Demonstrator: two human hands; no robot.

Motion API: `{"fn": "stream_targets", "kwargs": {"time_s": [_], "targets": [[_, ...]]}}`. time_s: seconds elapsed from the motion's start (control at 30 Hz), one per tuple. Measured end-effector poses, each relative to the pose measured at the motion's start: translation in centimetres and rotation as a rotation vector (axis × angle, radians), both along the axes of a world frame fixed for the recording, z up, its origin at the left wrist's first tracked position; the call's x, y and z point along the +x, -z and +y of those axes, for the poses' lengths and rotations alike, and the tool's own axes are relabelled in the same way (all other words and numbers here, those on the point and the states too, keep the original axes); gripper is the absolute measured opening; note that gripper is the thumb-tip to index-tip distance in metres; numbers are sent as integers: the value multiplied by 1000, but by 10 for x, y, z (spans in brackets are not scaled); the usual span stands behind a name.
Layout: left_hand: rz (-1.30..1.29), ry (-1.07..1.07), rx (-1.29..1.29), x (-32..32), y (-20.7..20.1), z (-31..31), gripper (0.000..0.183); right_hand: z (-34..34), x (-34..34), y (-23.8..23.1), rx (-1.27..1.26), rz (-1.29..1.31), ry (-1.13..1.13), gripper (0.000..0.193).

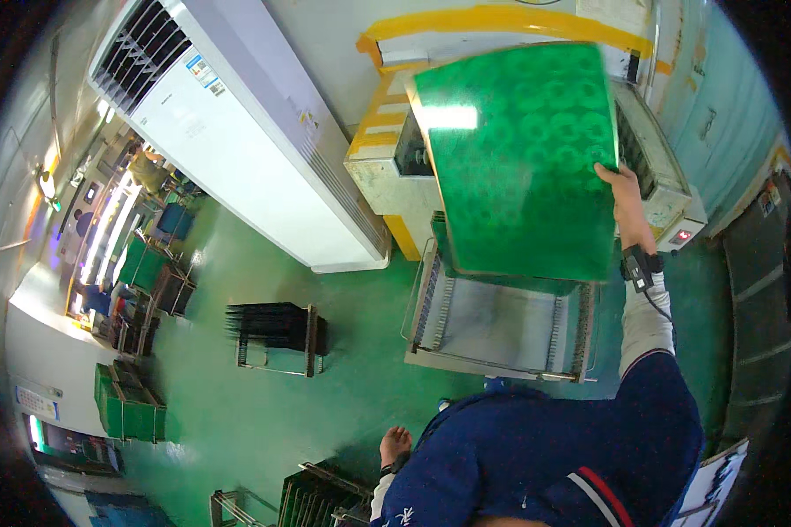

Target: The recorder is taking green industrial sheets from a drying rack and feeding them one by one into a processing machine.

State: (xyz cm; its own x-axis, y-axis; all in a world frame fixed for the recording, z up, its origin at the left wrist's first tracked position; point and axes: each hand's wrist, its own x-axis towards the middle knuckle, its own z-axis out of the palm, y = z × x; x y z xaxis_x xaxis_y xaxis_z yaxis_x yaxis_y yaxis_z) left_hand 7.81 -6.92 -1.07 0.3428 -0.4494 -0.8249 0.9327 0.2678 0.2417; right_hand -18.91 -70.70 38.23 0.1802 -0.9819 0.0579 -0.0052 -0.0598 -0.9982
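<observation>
My right hand [627, 204] grips the right edge of a large green circuit board panel [523, 176], with the thumb on its front face. The panel is upright and slightly tilted, with faint round marks and a bright glare patch near its upper left. Its lower edge is above a metal slotted rack [501, 351] on the floor in front of me. Part of another green panel [441, 241] shows behind it at the rack's left side. Down by my left side hangs my left hand [395, 446], fingers curled, with nothing visible in them.
Behind the panel is a machine [378, 167] with yellow tape. A tall white air conditioner [237, 132] leans across the upper left view. On the floor stand a smaller rack of black boards [277, 329] and a rack of dark panels [316, 501]. Dark grey cabinets [765, 290] line the right.
</observation>
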Motion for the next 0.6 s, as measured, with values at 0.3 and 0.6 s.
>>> {"fn": "stream_targets", "kwargs": {"time_s": [0.3,0.6], "targets": [[29,-7,63,1,15,6,15,-26,19,58,421,-653,-244,16],[15,-31,5,-22,-13,-3,11,-85,43,127,524,-825,-127,19]]}}
